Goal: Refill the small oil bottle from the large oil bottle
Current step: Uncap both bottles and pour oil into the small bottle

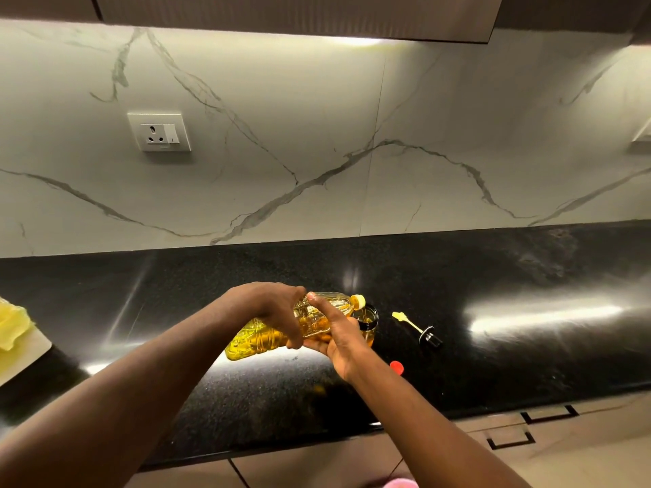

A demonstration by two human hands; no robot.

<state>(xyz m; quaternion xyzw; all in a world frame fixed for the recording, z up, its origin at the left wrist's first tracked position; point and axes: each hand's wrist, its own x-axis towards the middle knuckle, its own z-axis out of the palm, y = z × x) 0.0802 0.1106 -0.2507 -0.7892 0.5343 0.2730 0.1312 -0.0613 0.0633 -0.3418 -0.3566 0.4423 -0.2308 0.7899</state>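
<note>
On the black worktop (246, 389), below both hands: pour step in progress. Large oil bottle (281, 329) tipped near horizontal, left hand (271, 308) fingers wrapped over its body, right hand (334, 332) fingers cupped under its shoulder, thumb pressed on top. Its yellow spout (359, 301) sits over the small oil bottle (369, 322), just beyond the right fingers, mouth open. Dispenser cap (428, 334) and red cap (397, 367) lie right of them. Next: likely steady tilt, watch level, right bottle before overflow.
</note>
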